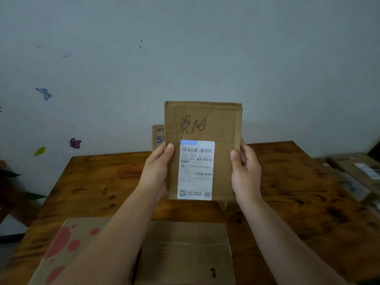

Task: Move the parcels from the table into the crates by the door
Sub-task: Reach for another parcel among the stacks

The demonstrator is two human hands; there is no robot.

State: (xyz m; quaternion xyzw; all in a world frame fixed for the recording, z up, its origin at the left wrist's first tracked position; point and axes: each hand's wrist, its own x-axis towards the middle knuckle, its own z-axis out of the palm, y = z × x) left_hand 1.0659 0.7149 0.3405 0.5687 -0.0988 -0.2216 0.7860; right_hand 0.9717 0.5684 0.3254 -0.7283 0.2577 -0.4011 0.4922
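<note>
A flat brown cardboard parcel is held upright above the wooden table. It bears black handwriting and a white shipping label with barcodes. My left hand grips its left edge and my right hand grips its right edge, thumbs on the front face. Two more parcels lie near the table's front edge: one with pink paw prints at the left, a plain brown one in the middle. Another box with blue letters stands behind the held parcel, mostly hidden.
A pale wall with butterfly stickers rises behind the table. At the right edge lie several cardboard boxes with labels. Dark furniture and green leaves sit at the left. No crates or door are in view.
</note>
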